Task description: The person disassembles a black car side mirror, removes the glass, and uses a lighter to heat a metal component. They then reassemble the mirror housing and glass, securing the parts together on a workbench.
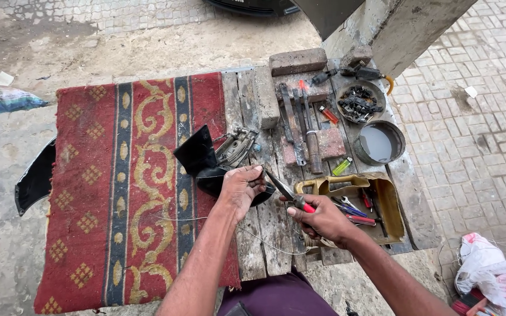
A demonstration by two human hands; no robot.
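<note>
Head view, from my remote seat: my right hand [322, 219] grips red-handled metal pliers [288, 194], their tip beside my left hand [242, 184], which clutches a black plastic mirror housing [197, 157] on weathered wooden planks [276, 225], beside a red patterned rug [118, 187] and an open tan tool pouch [382, 202].

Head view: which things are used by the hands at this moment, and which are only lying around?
In use:
left hand on black plastic part
right hand holding pliers
thin wire

Lying about:
bricks
lighters
round tin of water
bowl of black clips
cut yellow container of tools
red rug
</note>
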